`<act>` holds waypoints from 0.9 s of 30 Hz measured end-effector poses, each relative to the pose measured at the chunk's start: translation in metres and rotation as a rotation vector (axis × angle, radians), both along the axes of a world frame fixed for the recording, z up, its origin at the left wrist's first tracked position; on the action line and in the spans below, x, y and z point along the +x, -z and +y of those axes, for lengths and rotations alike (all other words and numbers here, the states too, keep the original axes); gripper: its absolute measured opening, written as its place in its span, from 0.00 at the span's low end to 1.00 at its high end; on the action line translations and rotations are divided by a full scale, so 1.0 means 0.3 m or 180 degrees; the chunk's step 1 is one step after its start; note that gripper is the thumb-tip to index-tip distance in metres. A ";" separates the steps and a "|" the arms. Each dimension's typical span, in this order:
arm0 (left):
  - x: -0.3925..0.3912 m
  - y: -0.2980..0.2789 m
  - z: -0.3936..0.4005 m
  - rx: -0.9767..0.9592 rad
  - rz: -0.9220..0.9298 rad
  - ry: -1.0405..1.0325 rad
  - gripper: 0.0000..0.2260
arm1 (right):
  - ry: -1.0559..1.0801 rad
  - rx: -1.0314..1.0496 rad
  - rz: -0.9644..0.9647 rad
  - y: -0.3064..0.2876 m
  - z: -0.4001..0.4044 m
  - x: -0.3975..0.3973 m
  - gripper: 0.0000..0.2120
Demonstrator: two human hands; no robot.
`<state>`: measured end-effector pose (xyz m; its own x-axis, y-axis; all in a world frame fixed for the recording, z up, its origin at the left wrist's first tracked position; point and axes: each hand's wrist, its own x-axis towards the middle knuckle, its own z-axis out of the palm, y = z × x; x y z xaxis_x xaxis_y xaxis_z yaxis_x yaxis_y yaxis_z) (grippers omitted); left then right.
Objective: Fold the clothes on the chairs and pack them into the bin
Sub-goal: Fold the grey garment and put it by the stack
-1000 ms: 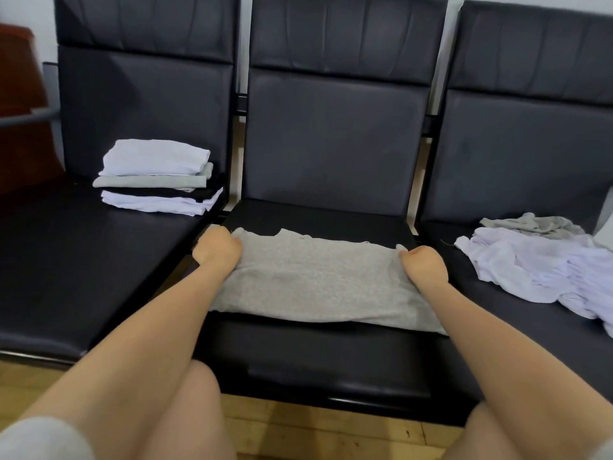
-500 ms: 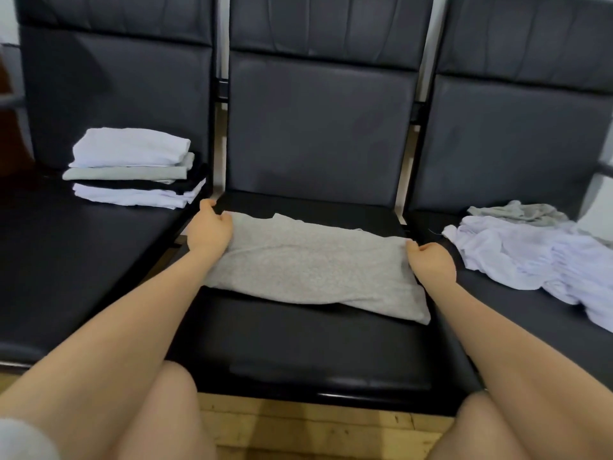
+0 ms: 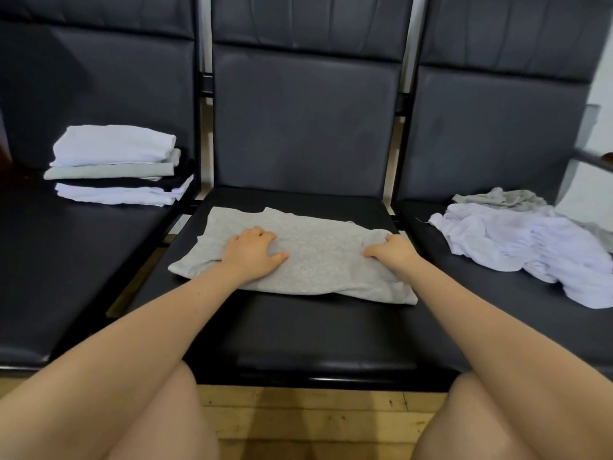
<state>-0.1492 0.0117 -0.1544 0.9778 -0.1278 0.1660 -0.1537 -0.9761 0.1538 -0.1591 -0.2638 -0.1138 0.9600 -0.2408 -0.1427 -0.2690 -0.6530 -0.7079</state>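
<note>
The left hand (image 3: 253,254) is lying flat and spread on the gray shirt (image 3: 308,257), palm down, fingers fanned wide and pressing the cloth rather than gripping it. The right hand (image 3: 389,249) is resting at the shirt's right end with its fingers curled into a bunched ridge of fabric there, seemingly pinching it. The shirt is lying partly folded on the middle chair seat (image 3: 298,330), its long axis running left to right across the seat, the near edge sloping slightly toward the right front corner; what looks like the neckline notch is facing the backrest. Both hands are sitting on that long axis, the left nearer the shirt's middle, the right at the end, so the next fold probably means carrying the right end leftward over the pinned half. Left of the shirt, on the neighbouring seat, a stack of folded clothes (image 3: 116,167) is waiting. Right of the shirt, a loose pile of unfolded clothes (image 3: 517,240) is lying crumpled. No bin is showing.
</note>
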 end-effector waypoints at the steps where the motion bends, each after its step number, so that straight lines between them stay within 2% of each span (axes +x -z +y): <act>1: 0.005 -0.001 0.000 -0.0076 -0.0041 -0.0015 0.27 | 0.0118 0.0319 0.0063 -0.014 -0.002 0.002 0.21; 4: 0.009 -0.003 0.010 -0.0434 -0.0102 0.0026 0.22 | 0.0294 0.0520 0.0129 -0.062 0.006 0.015 0.23; 6: 0.008 -0.008 0.023 -0.1021 -0.0159 0.0034 0.16 | 0.0372 0.0511 0.0025 -0.098 0.047 0.026 0.21; 8: 0.011 -0.021 0.034 -0.1705 -0.0237 0.0000 0.14 | 0.0356 0.0810 -0.0116 -0.130 0.115 0.039 0.17; 11: 0.013 -0.041 0.056 -0.2392 -0.0297 -0.0240 0.14 | -0.0158 0.1084 -0.0142 -0.176 0.244 0.050 0.17; 13: 0.012 -0.045 0.069 -0.2750 -0.0132 -0.0352 0.14 | -0.0710 0.1525 0.0206 -0.201 0.315 0.039 0.21; 15: 0.013 -0.040 0.075 -0.2925 0.0082 -0.0323 0.15 | -0.1170 0.1974 0.0523 -0.203 0.354 0.034 0.19; 17: 0.018 -0.038 0.066 -0.2775 0.0207 -0.0298 0.17 | -0.1211 0.2008 0.0384 -0.185 0.353 0.038 0.17; 20: 0.037 -0.048 0.038 -0.2521 0.0371 -0.0445 0.20 | -0.0581 0.1785 -0.0045 -0.142 0.298 0.047 0.14; 23: 0.042 -0.045 0.013 -0.2127 0.0436 -0.0530 0.22 | -0.0103 0.1348 0.0087 -0.067 0.212 0.037 0.14; 25: 0.034 -0.042 0.006 -0.1622 0.0284 -0.0407 0.21 | -0.0173 0.0878 0.0266 -0.016 0.177 0.027 0.16; 27: 0.038 -0.043 -0.011 -0.1194 0.0112 -0.0281 0.19 | -0.0268 0.0697 0.0269 0.008 0.161 0.027 0.16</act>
<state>-0.1379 0.0083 -0.1414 0.9883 0.0206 0.1514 -0.0597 -0.8602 0.5064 -0.1510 -0.2156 -0.1162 0.9579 -0.1150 -0.2632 -0.2843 -0.5092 -0.8123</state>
